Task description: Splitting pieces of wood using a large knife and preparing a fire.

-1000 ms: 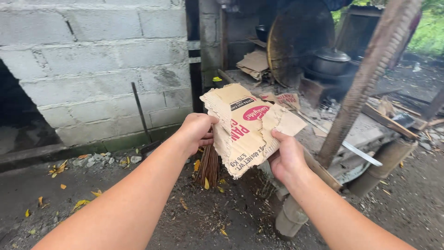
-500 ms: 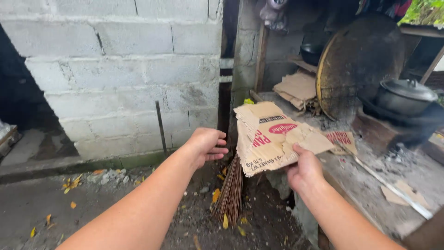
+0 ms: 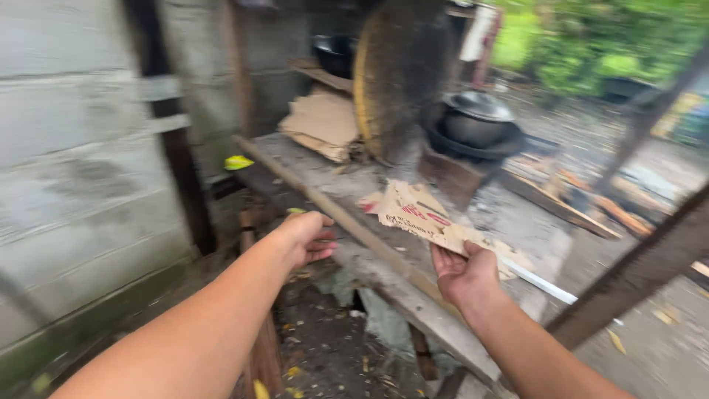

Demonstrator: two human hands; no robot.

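Cardboard's basically at the bench now: the right hand (image 3: 465,273) has its fingers pinched on the near edge of the torn brown printed cardboard sheet (image 3: 417,216), held low and flat over the rough grey wooden bench (image 3: 336,177), though I can't tell if it's touching down yet. Left hand (image 3: 303,238) is empty, fingers loosely curled, near the bench's front edge. Letting go looks like what's left. Blackened lidded pot (image 3: 476,118) sits farther back.

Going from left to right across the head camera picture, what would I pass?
Grey block wall → dark upright post → empty left hand → right hand holding the torn brown cardboard sheet → dark metal lidded pot → green plants.
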